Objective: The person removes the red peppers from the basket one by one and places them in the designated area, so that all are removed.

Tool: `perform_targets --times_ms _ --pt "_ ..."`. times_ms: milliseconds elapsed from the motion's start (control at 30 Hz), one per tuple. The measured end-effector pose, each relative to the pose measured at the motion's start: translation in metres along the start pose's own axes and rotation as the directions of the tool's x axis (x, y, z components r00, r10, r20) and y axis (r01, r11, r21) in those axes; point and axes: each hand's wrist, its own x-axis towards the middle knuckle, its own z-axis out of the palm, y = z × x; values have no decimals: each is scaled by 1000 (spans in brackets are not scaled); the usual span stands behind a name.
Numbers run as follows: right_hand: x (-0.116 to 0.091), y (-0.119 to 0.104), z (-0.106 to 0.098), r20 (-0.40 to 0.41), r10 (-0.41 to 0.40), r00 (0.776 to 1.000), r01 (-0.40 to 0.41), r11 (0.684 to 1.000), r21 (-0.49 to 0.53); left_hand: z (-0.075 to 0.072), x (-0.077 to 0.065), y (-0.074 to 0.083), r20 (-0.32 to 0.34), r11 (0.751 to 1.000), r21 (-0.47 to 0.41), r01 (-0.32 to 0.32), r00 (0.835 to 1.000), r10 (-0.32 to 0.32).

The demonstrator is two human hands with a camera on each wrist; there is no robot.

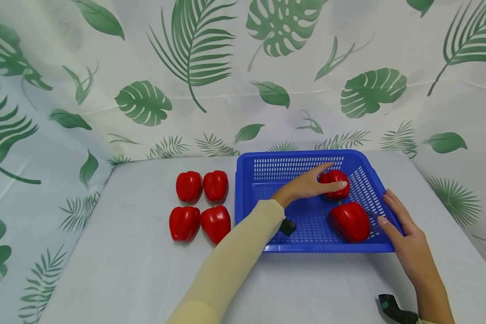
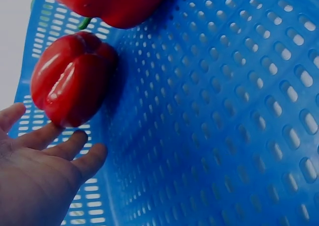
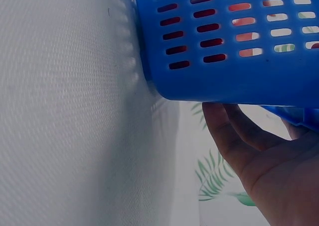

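Note:
A blue perforated plastic basket (image 1: 299, 247) holds two red bell peppers on its right side. Over the far bell pepper (image 1: 340, 177) my left hand (image 1: 303, 185) reaches with fingers spread and extended. In the left wrist view, that hand (image 2: 45, 171) has its fingertips at the lower end of the bell pepper (image 2: 72, 81), not wrapped round it. The nearer bell pepper (image 1: 351, 222) lies in the front right corner. My right hand (image 1: 411, 243) grips the basket's right rim, thumb on the inner side and fingers outside. In the right wrist view, its fingers (image 3: 229, 136) touch the basket's edge.
Left of the basket, several red bell peppers stand in two rows on the white table (image 1: 117, 270), among them one bell pepper (image 1: 189, 186) at the back left. A leaf-printed cloth (image 1: 227, 90) rises behind the table and along its sides.

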Motion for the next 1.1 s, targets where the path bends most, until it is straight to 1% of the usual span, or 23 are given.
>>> perform_targets --times_ms 167,300,467,633,833,1100 --pt "0 -1 -1 7 13 1000 -13 1000 2 3 2 -2 -4 1000 9 13 1000 -13" --pt "0 -1 0 14 26 1000 -26 1000 1 7 4 -5 -13 1000 25 7 1000 -7" --pt "1 -2 -1 20 23 1000 -23 1000 8 9 9 -7 -12 997 75 -17 1000 18" --pt "0 -3 -1 23 30 999 -30 1000 8 11 14 -6 -19 992 123 -18 1000 21" --pt "0 -2 -1 15 28 999 -28 1000 8 16 15 -2 -54 986 163 -19 998 28" --pt "-1 0 -2 7 8 1000 -8 1000 22 23 14 3 -123 983 184 4 992 19"
